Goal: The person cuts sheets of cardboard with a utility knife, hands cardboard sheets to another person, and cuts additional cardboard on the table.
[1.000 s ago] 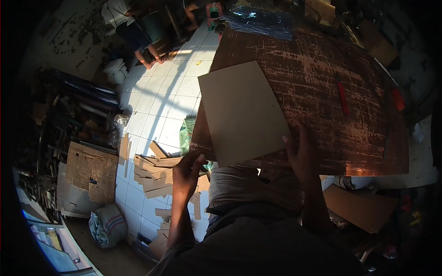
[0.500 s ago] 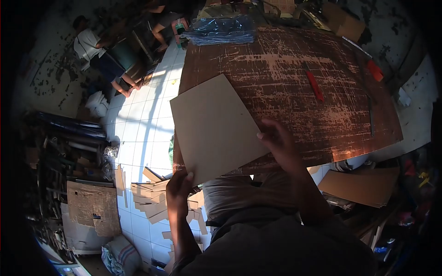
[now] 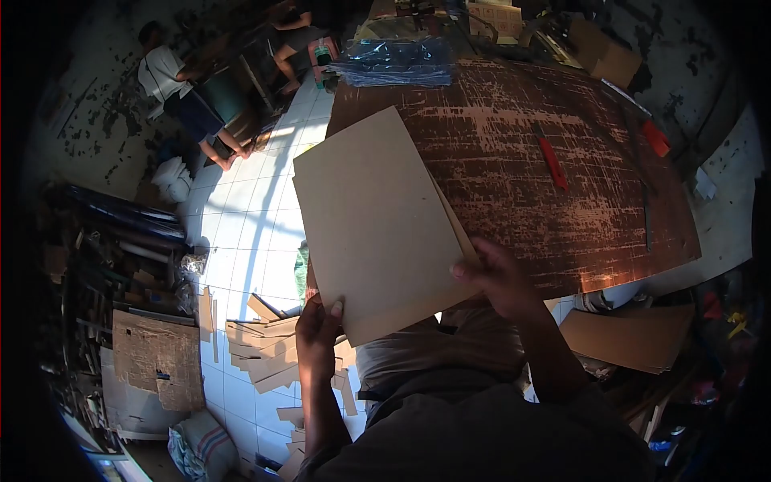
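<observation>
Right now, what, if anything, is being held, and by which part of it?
Cardboard sheets: the left hand holds their left edge near the bottom, the right hand their lower right corner.

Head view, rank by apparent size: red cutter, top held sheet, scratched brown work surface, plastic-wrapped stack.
Largest to smallest:
1. Scratched brown work surface, partly covered
2. Top held sheet
3. Plastic-wrapped stack
4. Red cutter

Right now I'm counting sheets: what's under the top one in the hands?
Right of the top sheet, a strip of a second sheet shows above the right hand. The rest is covered; whether more lie beneath can't be told.
</observation>
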Demonstrator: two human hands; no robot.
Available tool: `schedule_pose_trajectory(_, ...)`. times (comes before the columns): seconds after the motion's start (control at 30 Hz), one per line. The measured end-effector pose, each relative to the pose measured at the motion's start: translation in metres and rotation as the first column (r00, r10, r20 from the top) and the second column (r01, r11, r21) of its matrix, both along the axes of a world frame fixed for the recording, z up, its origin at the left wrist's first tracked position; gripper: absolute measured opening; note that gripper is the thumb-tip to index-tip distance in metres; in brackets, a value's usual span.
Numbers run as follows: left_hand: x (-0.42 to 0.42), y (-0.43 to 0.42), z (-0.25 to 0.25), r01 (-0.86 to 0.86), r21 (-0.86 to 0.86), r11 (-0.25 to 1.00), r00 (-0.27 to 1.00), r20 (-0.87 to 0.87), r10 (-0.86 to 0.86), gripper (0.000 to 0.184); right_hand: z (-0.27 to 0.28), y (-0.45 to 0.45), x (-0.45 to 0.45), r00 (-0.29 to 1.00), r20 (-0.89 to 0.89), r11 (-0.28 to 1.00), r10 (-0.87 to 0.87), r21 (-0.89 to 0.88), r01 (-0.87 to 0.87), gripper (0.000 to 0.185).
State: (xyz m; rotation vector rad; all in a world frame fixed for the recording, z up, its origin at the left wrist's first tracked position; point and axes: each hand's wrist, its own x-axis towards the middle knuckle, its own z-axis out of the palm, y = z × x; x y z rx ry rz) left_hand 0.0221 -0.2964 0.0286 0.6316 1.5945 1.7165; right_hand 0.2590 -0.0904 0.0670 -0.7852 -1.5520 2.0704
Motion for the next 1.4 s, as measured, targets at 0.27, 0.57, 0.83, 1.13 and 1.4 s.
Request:
schedule_pose_trajectory(0.27,-0.033,-0.011,-0.017,-0.201,0.458,0.866,0.923,0.384,0.011,0.027,0.023,0.02,-0.008,0.968,-0.069,0.941,-0.242,0.225,0.252,0.041)
schedule_pose_trajectory(0.57,-0.047,-0.045,-0.013,-0.327,0.485,0.811,0.907,0.401,0.126,0.049,0.11,0.178,-0.064,0.896,-0.254,0.857,-0.363,0.288,0.429,0.041)
schedule_pose_trajectory(0.83,-0.032,-0.039,-0.015,-0.34,0.476,0.811,0.894,0.432,0.12,0.042,0.084,0.318,-0.142,0.862,0.072,0.857,-0.502,0.18,0.484,0.051)
schedule_pose_trajectory(1.13,-0.044,-0.026,-0.016,-0.258,0.385,0.886,0.927,0.357,0.115,0.027,0.072,0.227,-0.043,0.943,0.092,0.904,-0.319,0.328,0.274,0.041)
schedule_pose_trajectory(1.4,-0.024,0.024,-0.002,-0.127,0.269,0.955,0.968,0.242,0.06,0.027,0.089,0.115,0.132,0.903,0.063,0.79,-0.425,0.513,0.336,0.033)
